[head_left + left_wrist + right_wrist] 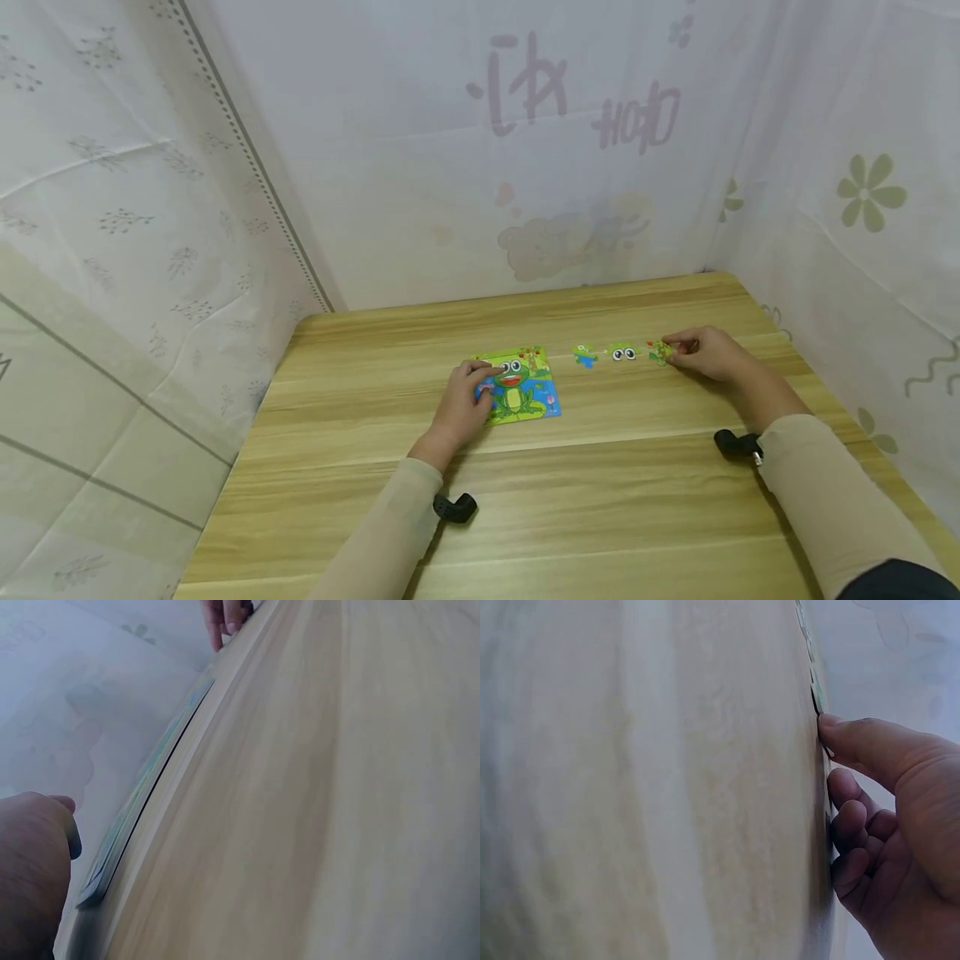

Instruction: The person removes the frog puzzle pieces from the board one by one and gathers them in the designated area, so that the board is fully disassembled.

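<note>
Frog puzzle (521, 402) lay flat on the desk (585, 500), left of three loose bits set in a row: a blue-green piece (584, 357), an eyes piece (623, 354) and a green-and-red piece (658, 352). The two hands were well apart. The left hand (461, 404) lay over the puzzle's left side, thumb and forefinger spread; how firmly it pressed could not be told. The right hand (712, 354) pinched the green-and-red piece. Handling it well probably meant gripping that thin piece by its edge, not nudging its neighbours, while the left hand braced the puzzle lightly against sliding.
</note>
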A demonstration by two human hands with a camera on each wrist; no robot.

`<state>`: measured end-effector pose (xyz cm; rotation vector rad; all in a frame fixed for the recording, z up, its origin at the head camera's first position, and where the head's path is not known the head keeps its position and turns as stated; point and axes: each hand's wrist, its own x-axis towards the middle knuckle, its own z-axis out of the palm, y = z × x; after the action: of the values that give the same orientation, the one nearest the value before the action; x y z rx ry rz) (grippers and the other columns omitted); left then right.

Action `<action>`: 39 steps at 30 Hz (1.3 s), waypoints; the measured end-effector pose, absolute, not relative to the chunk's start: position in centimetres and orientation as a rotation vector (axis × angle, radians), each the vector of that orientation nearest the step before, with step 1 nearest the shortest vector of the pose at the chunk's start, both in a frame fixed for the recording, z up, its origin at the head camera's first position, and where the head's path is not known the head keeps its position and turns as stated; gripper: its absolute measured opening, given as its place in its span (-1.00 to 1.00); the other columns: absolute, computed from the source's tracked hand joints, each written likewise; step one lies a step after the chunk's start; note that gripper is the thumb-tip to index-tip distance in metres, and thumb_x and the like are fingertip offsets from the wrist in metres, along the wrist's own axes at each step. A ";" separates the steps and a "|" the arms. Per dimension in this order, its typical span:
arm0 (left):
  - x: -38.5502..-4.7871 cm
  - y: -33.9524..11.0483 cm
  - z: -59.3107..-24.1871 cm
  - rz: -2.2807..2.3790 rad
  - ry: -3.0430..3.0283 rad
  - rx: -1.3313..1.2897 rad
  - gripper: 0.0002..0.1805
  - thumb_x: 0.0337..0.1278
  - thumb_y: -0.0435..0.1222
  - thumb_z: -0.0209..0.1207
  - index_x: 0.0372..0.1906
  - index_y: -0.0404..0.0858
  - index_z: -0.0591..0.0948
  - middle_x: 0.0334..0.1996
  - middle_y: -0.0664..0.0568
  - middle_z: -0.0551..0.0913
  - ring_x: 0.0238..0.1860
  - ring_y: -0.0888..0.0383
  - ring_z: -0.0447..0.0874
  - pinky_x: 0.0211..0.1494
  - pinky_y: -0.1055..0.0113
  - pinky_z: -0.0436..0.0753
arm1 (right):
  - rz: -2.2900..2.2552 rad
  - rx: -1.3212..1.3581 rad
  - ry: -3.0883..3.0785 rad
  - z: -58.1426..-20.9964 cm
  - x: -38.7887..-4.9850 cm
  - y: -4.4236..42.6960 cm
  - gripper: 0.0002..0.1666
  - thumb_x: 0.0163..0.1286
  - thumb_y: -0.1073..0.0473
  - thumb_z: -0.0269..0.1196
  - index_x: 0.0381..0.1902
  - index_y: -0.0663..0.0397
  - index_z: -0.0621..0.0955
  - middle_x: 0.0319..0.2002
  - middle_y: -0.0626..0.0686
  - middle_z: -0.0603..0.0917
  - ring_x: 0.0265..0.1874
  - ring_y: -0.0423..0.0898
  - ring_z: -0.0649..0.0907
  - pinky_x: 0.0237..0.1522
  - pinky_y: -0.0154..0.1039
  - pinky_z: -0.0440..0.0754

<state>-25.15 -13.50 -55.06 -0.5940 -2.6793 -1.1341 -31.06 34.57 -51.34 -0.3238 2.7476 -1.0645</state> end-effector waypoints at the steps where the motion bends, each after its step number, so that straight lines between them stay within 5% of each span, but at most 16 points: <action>1: -25.2 -13.7 -55.1 -1.136 -2.670 -0.595 -0.58 0.43 -0.45 0.12 0.28 -0.15 0.68 0.27 -0.04 0.50 0.33 -0.09 0.41 0.31 0.00 0.59 | -1.056 -0.322 2.753 -51.4 -31.1 34.6 -0.46 0.48 0.16 0.38 0.30 0.35 0.62 -0.26 0.09 0.63 -0.27 -0.04 0.54 -0.29 -0.25 0.52; 15: -24.3 -16.8 -54.9 -1.022 -2.759 -0.488 -0.64 0.41 -0.23 0.32 0.25 -0.10 0.69 0.24 0.01 0.54 0.33 -0.06 0.42 0.38 0.01 0.52 | -1.023 -0.342 2.775 -51.2 -30.6 34.3 -0.41 0.48 0.18 0.37 0.35 0.37 0.56 -0.22 0.12 0.63 -0.25 -0.04 0.56 -0.27 -0.28 0.55; 19: -23.7 -17.1 -54.6 -0.948 -2.798 -0.478 -0.55 0.37 -0.12 0.37 0.28 -0.12 0.66 0.27 -0.01 0.55 0.37 -0.09 0.41 0.45 -0.01 0.45 | -1.032 -0.328 2.793 -50.4 -30.5 33.0 -0.43 0.48 0.20 0.35 0.37 0.28 0.56 -0.19 0.13 0.60 -0.38 -0.07 0.54 -0.43 -0.26 0.56; 28: -22.9 -17.3 -54.6 -0.885 -2.835 -0.412 -0.48 0.33 0.06 0.37 0.25 -0.12 0.66 0.28 0.00 0.54 0.40 -0.09 0.37 0.51 -0.04 0.35 | -1.106 -0.463 2.753 -49.0 -30.8 26.5 -0.53 0.49 0.21 0.34 0.31 0.16 0.63 -0.19 0.08 0.60 -0.57 -0.10 0.48 -0.63 -0.25 0.51; 39: -23.4 -16.6 -55.2 -0.832 -2.790 -0.306 -0.55 0.27 0.08 0.41 0.07 -0.12 0.72 0.15 0.05 0.59 0.30 -0.07 0.44 0.44 -0.03 0.41 | -1.151 -0.633 2.604 -49.3 -30.8 16.9 -0.56 0.49 0.17 0.36 0.29 0.06 0.67 -0.15 0.02 0.62 -0.54 -0.05 0.54 -0.54 -0.19 0.59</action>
<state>-23.42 -16.56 -55.22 -0.3062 -2.7900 -0.8321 -30.76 16.93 -49.28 -0.6332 2.6045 -1.1507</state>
